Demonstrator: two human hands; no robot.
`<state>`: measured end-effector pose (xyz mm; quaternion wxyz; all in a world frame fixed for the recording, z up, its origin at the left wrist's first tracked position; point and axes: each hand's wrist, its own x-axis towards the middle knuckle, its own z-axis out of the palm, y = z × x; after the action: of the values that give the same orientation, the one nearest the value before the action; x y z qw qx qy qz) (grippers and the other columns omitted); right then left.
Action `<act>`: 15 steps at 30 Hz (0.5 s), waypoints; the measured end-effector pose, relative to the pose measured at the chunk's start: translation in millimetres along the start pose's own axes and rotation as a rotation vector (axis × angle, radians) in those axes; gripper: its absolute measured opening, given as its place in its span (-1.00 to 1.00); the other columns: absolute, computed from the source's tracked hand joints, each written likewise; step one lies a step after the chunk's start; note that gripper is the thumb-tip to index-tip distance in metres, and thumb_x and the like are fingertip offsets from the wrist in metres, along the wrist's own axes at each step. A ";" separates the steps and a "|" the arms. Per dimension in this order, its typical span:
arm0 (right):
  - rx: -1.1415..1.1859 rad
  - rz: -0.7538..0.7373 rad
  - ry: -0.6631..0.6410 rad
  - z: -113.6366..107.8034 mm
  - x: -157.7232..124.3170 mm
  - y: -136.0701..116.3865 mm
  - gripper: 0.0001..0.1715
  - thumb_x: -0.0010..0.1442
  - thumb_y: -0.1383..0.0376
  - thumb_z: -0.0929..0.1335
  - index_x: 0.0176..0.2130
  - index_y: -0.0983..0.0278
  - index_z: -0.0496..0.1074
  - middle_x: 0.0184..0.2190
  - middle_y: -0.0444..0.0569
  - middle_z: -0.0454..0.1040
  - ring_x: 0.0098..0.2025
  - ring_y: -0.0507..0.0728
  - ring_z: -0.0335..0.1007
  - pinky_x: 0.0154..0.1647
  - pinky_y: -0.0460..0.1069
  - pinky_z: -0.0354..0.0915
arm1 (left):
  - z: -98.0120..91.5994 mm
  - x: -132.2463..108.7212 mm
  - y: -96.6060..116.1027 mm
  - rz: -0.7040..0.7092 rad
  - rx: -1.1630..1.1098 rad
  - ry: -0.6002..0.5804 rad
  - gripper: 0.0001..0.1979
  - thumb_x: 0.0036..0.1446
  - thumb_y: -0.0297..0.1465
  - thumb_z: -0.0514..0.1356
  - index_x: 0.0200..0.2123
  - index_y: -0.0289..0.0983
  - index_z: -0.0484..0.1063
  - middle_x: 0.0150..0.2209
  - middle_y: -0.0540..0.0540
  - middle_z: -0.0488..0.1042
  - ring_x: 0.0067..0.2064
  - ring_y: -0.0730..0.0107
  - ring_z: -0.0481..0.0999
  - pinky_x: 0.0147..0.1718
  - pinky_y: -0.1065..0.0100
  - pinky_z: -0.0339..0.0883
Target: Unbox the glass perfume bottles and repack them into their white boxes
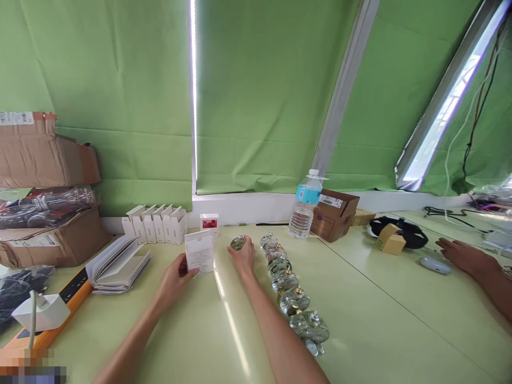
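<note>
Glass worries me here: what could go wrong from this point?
1. The right hand grips a round glass bottle, and its forearm lies close beside the row of glass bottles. A sideways sweep might knock them together or set them rolling.
2. The left hand steadies the white box upright by one edge. It may tip if let go.

A small white box [199, 254] stands upright, just beside a round glass bottle [238, 243].
</note>
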<state>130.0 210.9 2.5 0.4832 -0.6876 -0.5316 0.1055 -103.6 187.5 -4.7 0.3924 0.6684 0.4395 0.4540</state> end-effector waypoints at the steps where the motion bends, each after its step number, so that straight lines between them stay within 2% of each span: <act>1: 0.007 -0.003 -0.003 -1.6 -0.9 1.0 -0.36 0.09 0.07 0.35 0.13 0.18 0.33 0.08 0.24 0.40 0.11 0.38 0.34 -0.13 0.12 0.28 | 0.4 0.3 -2.0 0.006 -0.007 -0.003 -0.50 0.02 -0.11 0.28 -0.05 -0.28 0.36 -0.07 -0.22 0.56 -0.06 0.05 0.56 -0.06 0.03 0.44; 4: 0.023 -0.002 0.007 -2.5 -5.8 1.2 -0.41 0.10 0.06 0.33 0.10 0.15 0.37 0.08 0.24 0.41 0.10 0.37 0.36 -0.17 0.10 0.28 | 1.5 0.8 -5.5 0.021 -0.007 0.030 -0.40 0.00 -0.11 0.31 0.05 -0.27 0.29 -0.05 -0.23 0.52 -0.09 0.07 0.56 -0.09 0.04 0.46; 8: 0.042 0.025 0.037 6.4 -18.2 -3.7 -0.27 0.07 0.12 0.35 0.18 0.32 0.23 0.10 0.29 0.36 0.11 0.38 0.35 -0.01 0.12 0.32 | 0.5 -2.8 0.2 0.075 0.087 0.166 -0.32 0.09 -0.08 0.23 0.18 -0.26 0.15 0.10 -0.29 0.38 -0.03 0.11 0.51 -0.09 0.08 0.43; 12: 0.062 0.010 0.010 10.2 -38.4 -8.5 -0.22 0.06 0.17 0.38 0.19 0.38 0.14 0.10 0.26 0.33 0.13 0.31 0.33 0.10 0.12 0.30 | -2.0 -11.5 15.2 0.199 0.257 0.287 -0.45 0.21 -0.10 0.10 0.19 -0.20 0.12 0.15 -0.25 0.31 0.04 0.11 0.43 -0.02 0.06 0.34; 15: 0.071 -0.014 -0.038 3.2 -58.9 -10.7 -0.21 0.05 0.18 0.41 0.19 0.34 0.14 0.10 0.20 0.33 0.14 0.26 0.31 0.12 0.08 0.29 | -3.1 -18.2 26.8 0.303 0.376 0.443 -0.60 0.23 -0.13 0.07 0.06 -0.19 0.22 -0.02 -0.18 0.40 -0.10 0.17 0.46 -0.11 0.16 0.33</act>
<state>96.9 163.2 -12.6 0.4978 -0.6643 -0.5414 0.1338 -104.0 162.5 16.1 0.0852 0.6718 0.4860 0.5526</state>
